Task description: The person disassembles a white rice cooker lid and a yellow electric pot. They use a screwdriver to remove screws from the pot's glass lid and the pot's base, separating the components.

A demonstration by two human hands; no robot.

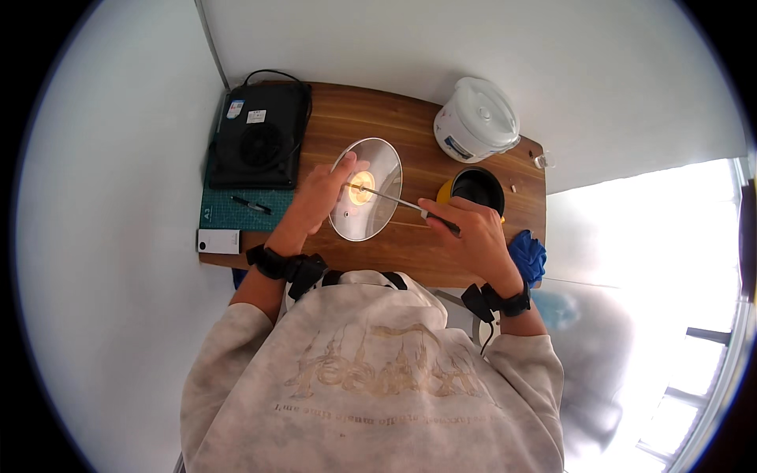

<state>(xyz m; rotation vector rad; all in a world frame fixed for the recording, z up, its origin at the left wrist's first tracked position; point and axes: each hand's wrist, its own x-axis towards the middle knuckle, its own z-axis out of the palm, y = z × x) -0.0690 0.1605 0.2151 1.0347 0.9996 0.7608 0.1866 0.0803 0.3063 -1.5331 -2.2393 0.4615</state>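
In the head view, the left hand [318, 193] was clamped on the rim of a round glass lid [374, 210], which stood tilted above the middle of the bench [386, 106], toward its near edge. The right hand [475, 236] was closed around the handle of a screwdriver [399, 201], whose shaft extended to the bright centre of the lid. The hands were apart from each other.

Containers: a white pot [475, 121] stood at the far right corner with its cover on; its contents were concealed. A yellow pot [445, 191] with a black interior stood uncovered near the right edge; its contents could not be determined, and the right hand overlapped its near side. A small clear cup [545, 160] was located at the right edge; its contents were too small to identify.

Obscured items: the screwdriver tip was lost in glare, and contact between lid and bench could not be confirmed. At the left edge, a black appliance [259, 134] covered most of a green mat [226, 211].
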